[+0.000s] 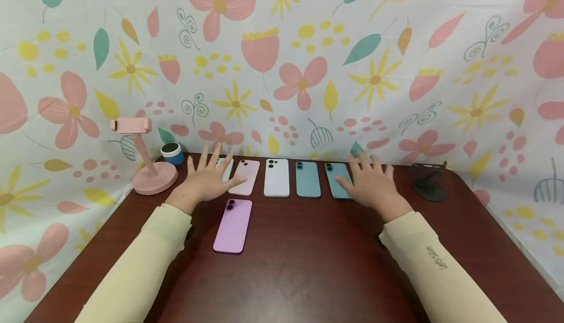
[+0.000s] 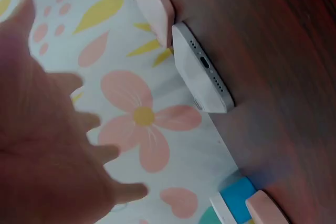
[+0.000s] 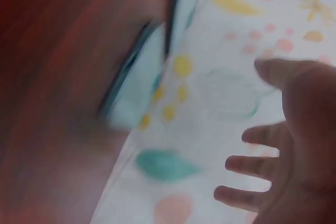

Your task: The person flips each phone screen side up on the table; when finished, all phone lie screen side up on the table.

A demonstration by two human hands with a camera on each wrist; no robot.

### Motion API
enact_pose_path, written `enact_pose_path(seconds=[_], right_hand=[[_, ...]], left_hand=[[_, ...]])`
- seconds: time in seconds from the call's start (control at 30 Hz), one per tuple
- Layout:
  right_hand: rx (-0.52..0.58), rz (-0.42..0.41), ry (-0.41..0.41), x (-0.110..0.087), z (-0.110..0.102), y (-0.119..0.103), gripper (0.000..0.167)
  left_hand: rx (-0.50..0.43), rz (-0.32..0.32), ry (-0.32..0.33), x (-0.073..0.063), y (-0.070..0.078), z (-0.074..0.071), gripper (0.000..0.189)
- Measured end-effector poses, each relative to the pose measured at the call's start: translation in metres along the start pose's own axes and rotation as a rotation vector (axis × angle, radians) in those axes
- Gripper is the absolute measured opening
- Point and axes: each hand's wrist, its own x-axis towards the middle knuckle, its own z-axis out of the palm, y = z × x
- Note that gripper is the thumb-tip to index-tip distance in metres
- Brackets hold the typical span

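Observation:
Both hands have their fingers spread, with nothing in them. My left hand (image 1: 204,181) hovers over the left end of a row of phones, partly hiding a white phone (image 1: 226,167) beside a pink phone (image 1: 245,177). Toward the middle lie a larger white phone (image 1: 276,180) and a teal phone (image 1: 308,182). At the right end, my right hand (image 1: 373,182) covers the edge of another teal phone (image 1: 337,185); whether it touches is unclear. Nearer to me, on the left, a purple phone (image 1: 233,227) lies back up. The right wrist view is blurred.
A pink phone stand (image 1: 155,178) stands at the back left, with a blue and white round container (image 1: 173,154) behind it. At the back right is a black stand (image 1: 428,187). Flowered cloth (image 1: 264,112) hangs directly behind the dark wooden table (image 1: 291,274).

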Motion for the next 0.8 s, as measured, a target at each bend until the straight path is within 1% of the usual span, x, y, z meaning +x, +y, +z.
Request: enact_pose_path(seconds=[0.1,0.17,0.23,0.3,0.33,0.43,0.5,0.6,0.7,0.8], right_hand=[[0.055,-0.035,0.086,0.009,-0.001,-0.032,0.076],[0.134,-0.080,0.114,0.017,-0.005,-0.056,0.069],[0.222,-0.139,0.114,0.028,-0.009,-0.082,0.067],[0.292,-0.191,0.083,0.038,-0.012,-0.106,0.067],[0.328,-0.205,0.061,0.044,-0.012,-0.118,0.067],[0.426,-0.202,0.027,0.060,-0.010,-0.147,0.065],[0.492,-0.178,0.020,0.071,-0.007,-0.163,0.064],[0.589,-0.165,0.019,0.087,0.001,-0.181,0.062],[0.698,-0.183,-0.040,0.103,0.013,-0.199,0.063],[0.859,-0.193,-0.117,0.118,0.027,-0.218,0.066]], left_hand=[[-0.044,-0.007,-0.086,-0.006,-0.008,-0.001,0.104],[-0.078,-0.008,-0.133,-0.008,-0.015,-0.002,0.106],[-0.108,-0.005,-0.165,-0.009,-0.022,-0.002,0.107],[-0.141,-0.002,-0.183,-0.008,-0.026,-0.003,0.107],[-0.155,-0.001,-0.189,-0.007,-0.029,-0.002,0.107],[-0.182,0.005,-0.183,-0.004,-0.032,0.001,0.103],[-0.188,0.008,-0.162,0.000,-0.033,0.002,0.100],[-0.186,-0.001,-0.123,0.004,-0.036,0.004,0.095],[-0.154,-0.014,-0.102,0.008,-0.040,0.006,0.088],[-0.121,-0.028,-0.103,0.011,-0.045,0.007,0.079]])
